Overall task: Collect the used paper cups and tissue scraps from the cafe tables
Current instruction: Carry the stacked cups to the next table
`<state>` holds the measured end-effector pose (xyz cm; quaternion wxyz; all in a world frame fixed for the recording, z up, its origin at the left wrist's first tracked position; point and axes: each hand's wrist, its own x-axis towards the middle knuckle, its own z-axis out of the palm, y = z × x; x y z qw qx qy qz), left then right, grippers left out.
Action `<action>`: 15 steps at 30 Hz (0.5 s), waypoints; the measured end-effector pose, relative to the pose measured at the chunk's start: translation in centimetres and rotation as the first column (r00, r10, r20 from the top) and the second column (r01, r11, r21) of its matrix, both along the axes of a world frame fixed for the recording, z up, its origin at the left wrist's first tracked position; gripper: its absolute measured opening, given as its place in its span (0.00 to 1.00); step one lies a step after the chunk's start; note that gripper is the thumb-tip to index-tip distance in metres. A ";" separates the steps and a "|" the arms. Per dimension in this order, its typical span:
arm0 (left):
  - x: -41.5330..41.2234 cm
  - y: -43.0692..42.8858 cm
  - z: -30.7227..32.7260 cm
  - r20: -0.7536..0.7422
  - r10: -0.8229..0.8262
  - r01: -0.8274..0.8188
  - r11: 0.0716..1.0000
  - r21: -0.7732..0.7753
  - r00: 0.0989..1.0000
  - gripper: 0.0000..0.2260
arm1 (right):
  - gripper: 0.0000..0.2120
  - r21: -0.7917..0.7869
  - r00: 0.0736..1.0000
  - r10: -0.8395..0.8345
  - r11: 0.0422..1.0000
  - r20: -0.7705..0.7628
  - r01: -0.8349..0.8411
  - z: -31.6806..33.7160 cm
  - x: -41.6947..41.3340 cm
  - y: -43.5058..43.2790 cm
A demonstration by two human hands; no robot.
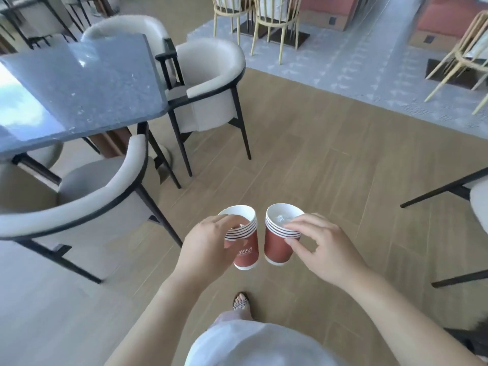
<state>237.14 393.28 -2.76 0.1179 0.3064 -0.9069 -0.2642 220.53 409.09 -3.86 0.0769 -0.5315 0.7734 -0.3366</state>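
Hands gripped nested red paper-cup stacks by their rims: left hand [208,244] held one stack [244,239], right hand [320,245] another [280,239]; merging stacks would probably free a hand.

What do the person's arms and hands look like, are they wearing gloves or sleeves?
No gloves and no sleeves in view. The left hand and right hand are bare, and both forearms are bare as far as the picture shows. No rings, watch or bracelets can be seen. Lower down is a pale garment.

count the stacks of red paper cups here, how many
2. One stack of red cups in the left hand, one stack in the right hand. How many cups each stack nests is unclear.
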 end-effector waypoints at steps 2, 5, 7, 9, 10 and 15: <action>-3.3 -4.3 0.7 -0.016 -0.011 0.011 1.000 0.002 1.000 0.14 | 0.11 -0.027 0.999 -0.035 0.999 -0.010 0.035 0.5 -3.0 -3.7; -8.7 -9.5 1.2 -0.002 -0.034 0.034 0.999 0.007 0.999 0.14 | 0.11 -0.052 0.996 -0.087 0.995 -0.017 0.086 0.5 -7.1 -7.7; -12.4 -12.1 1.3 0.001 -0.085 0.085 0.996 0.015 0.996 0.14 | 0.10 -0.060 0.991 -0.133 0.989 -0.005 0.133 0.3 -9.9 -9.6; -16.1 -14.5 1.4 -0.003 -0.140 0.140 0.990 0.012 0.990 0.14 | 0.09 -0.054 0.984 -0.177 0.983 0.003 0.177 0.1 -12.9 -11.5; -18.1 -15.6 1.3 -0.004 -0.158 0.158 0.987 0.007 0.987 0.14 | 0.09 -0.050 0.981 -0.193 0.980 0.007 0.193 -0.1 -14.6 -12.5; -29.3 -21.9 0.5 0.009 -0.208 0.208 0.978 -0.004 0.978 0.13 | 0.10 -0.032 0.974 -0.228 0.973 0.018 0.228 -0.9 -24.9 -18.6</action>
